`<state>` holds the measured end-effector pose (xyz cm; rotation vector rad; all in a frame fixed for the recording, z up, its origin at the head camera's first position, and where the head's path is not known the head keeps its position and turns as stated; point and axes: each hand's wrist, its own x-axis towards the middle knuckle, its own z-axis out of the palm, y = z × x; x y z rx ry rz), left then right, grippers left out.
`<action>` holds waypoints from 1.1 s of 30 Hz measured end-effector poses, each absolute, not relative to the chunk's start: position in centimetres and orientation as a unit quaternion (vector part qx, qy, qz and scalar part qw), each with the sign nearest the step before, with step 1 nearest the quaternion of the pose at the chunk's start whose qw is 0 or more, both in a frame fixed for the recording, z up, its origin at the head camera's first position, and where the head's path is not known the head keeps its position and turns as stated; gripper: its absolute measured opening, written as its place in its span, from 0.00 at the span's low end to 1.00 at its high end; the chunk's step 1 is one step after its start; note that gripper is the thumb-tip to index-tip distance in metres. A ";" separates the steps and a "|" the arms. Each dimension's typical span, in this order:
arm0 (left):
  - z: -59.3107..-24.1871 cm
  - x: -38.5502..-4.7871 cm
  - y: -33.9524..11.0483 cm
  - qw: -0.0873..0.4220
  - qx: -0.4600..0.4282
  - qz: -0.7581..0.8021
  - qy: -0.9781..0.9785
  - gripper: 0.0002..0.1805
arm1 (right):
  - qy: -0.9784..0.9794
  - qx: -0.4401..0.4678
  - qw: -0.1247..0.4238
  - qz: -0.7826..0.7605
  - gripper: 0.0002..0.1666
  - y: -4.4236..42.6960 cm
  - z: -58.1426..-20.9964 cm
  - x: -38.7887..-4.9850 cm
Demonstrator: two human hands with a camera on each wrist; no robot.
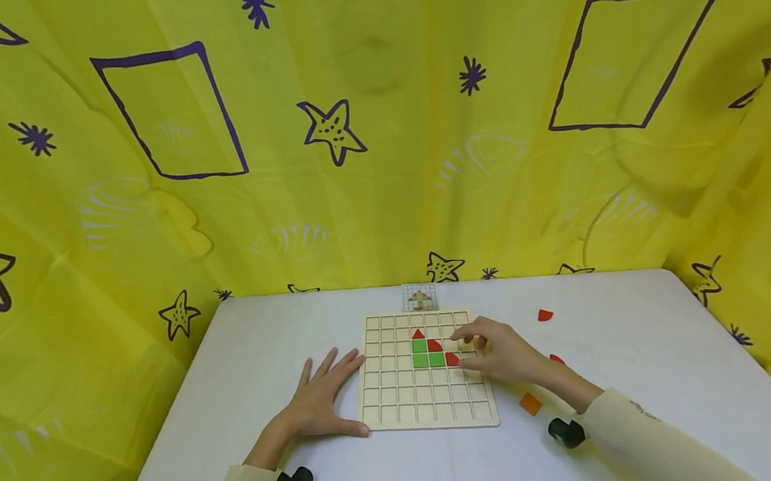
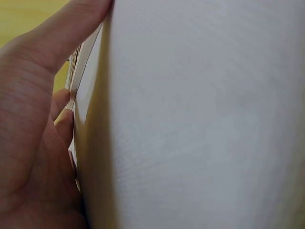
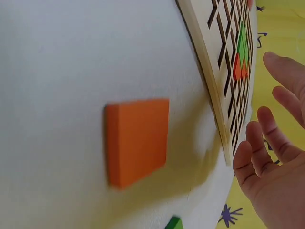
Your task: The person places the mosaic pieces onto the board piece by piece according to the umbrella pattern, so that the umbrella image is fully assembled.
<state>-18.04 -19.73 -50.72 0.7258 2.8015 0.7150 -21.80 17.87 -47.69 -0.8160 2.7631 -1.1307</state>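
A pale wooden grid board [image 1: 390,399] lies on the white table. Set in its cells are a red triangle [image 1: 418,334], green squares [image 1: 421,360] and two red rounded pieces [image 1: 434,346]. With fingers spread, my left hand [image 1: 317,403] touches the board's left edge; the left wrist view shows its thumb [image 2: 71,31] there too. Over the right side of the board is my right hand [image 1: 505,350], thumb and fingers apart, near the lower red rounded piece [image 1: 452,359]. Nothing shows between the right fingers [image 3: 274,133] in the right wrist view.
Behind the board lies a small pattern card [image 1: 420,297]. To the right are an orange square [image 1: 530,404] and two loose red pieces [image 1: 545,315], one partly hidden by my arm. A green piece [image 3: 175,223] shows in the right wrist view. Yellow curtain [image 1: 381,194] surrounds the table.
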 end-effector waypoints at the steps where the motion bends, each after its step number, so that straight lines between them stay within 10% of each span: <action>1: -50.7 -18.0 -19.7 0.080 0.243 0.240 0.936 0.66 | 0.894 -0.263 0.022 -0.363 0.24 18.2 -47.6 -21.7; 33: -51.0 -18.1 -19.8 0.070 0.246 0.249 0.934 0.67 | 0.913 -0.198 -0.038 -0.355 0.24 28.0 -47.2 -19.4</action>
